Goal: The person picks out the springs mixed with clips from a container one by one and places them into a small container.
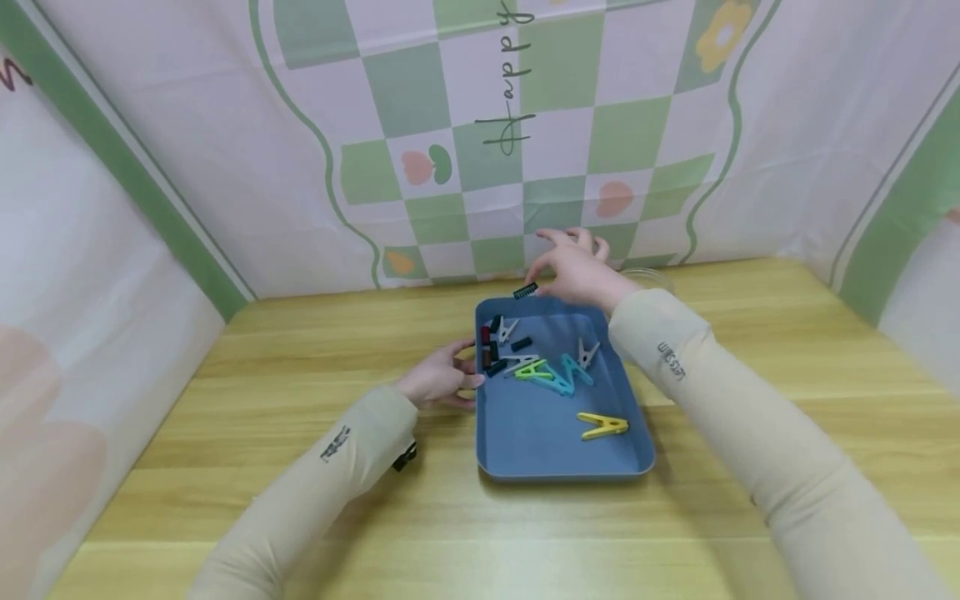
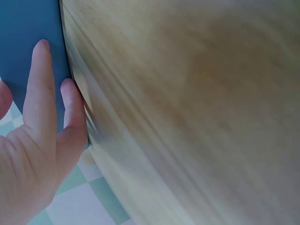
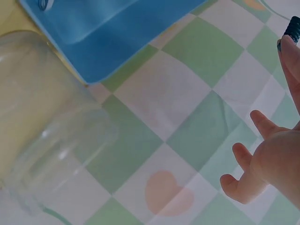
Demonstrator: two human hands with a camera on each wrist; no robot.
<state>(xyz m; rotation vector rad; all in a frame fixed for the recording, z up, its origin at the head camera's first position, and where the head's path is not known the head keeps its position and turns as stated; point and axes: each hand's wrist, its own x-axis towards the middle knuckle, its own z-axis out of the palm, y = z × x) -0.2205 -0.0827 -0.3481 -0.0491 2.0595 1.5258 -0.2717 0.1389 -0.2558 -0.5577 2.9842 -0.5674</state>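
Observation:
My right hand (image 1: 581, 271) is raised over the far edge of the blue tray (image 1: 525, 454). Between thumb and index finger it pinches a small dark ridged piece (image 1: 526, 291), which looks coil-like in the right wrist view; the other fingers are spread. My left hand (image 1: 442, 377) rests on the tray's left side, with fairly straight fingers (image 2: 41, 89) against the outer wall. Inside the tray lie a yellow clothespin (image 1: 604, 426), a green clothespin (image 1: 531, 370), teal clothespins (image 1: 576, 370), pale clothespins (image 1: 587, 353), and several small dark pieces (image 1: 521, 343) with a red one (image 1: 485, 334).
A clear, transparent container (image 3: 61, 131) stands right of the tray's far corner, partly behind my right hand in the head view. The wooden table (image 1: 315, 358) meets a checkered fabric backdrop (image 1: 487, 225) close behind the tray.

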